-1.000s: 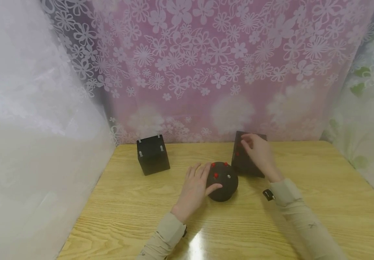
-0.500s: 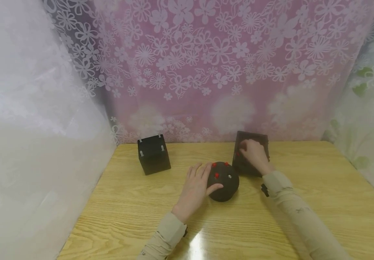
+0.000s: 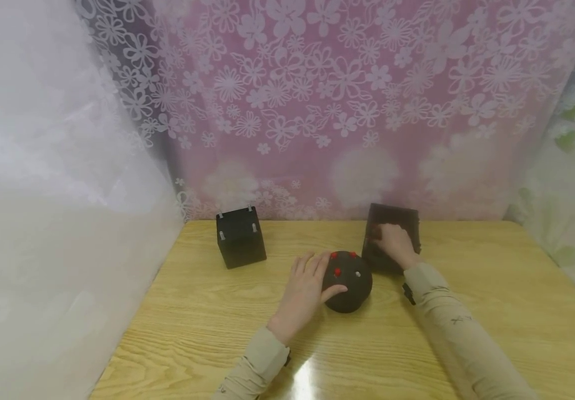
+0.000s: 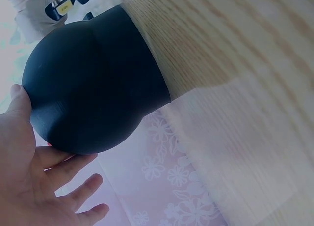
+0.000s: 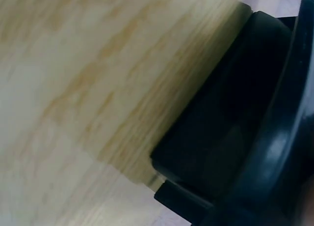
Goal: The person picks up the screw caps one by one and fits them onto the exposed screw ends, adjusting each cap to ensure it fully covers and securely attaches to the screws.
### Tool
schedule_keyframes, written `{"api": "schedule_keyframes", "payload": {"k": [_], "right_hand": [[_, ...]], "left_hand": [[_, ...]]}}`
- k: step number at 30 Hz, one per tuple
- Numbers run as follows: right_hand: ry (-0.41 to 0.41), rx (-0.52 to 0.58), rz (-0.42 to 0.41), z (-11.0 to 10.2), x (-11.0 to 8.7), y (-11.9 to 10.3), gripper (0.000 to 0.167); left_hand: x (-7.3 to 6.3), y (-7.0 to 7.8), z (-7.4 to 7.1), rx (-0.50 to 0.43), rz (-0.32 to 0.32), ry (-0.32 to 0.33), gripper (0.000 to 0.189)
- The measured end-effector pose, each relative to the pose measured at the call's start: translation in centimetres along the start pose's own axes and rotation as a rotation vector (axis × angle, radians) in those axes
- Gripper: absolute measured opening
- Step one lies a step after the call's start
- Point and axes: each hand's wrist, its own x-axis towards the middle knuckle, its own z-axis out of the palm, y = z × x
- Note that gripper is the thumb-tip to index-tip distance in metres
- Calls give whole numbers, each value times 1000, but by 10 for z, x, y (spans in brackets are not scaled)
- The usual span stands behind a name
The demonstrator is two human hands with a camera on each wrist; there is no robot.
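Note:
My left hand (image 3: 301, 291) lies against the left side of a black ball-shaped holder (image 3: 351, 297). Thumb and fingers are stretched along it. Red caps (image 3: 337, 272) sit on studs on its top, beside a bare silver stud (image 3: 358, 274). In the left wrist view the ball-shaped holder (image 4: 83, 88) stands on a short round base, thumb and nearest fingers at its surface, the other fingers apart from it. My right hand (image 3: 396, 244) dips into a dark open box (image 3: 384, 214) at the back right. Its fingertips are dim inside, and I cannot tell what they hold.
A black box (image 3: 244, 250) with silver pegs at its top corners stands at the back left of the wooden table (image 3: 192, 333). A pink flowered curtain (image 3: 287, 128) hangs right behind the table, with pale sheets on both sides.
My right hand has gone from above the dark box's left edge down into it, its fingers now inside. The left hand stays on the ball-shaped holder. The head view has shifted slightly.

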Motion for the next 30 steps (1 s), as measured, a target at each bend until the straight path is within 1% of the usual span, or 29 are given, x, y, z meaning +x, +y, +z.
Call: {"api": "schedule_keyframes", "payload": {"k": [2, 9, 15, 17, 24, 27, 30], "right_hand": [[-14, -1, 17, 0, 1, 1, 33], [-30, -7, 48, -2, -1, -2, 21], [-43, -15, 57, -1, -2, 0, 20], [-44, -9, 56, -1, -3, 0, 17], [-10, 46, 40, -5, -9, -1, 11], [8, 63, 23, -8, -11, -4, 12], [20, 65, 11, -11, -14, -6, 15]], "left_hand": [[0, 1, 0, 2, 5, 6, 82], [0, 1, 1, 4, 16, 18, 82], [0, 2, 0, -15, 14, 2, 82], [0, 2, 0, -18, 12, -3, 82], [0, 3, -2, -23, -4, -19, 83], [0, 3, -3, -9, -8, -23, 83], [-1, 3, -4, 1, -2, -10, 82]]}}
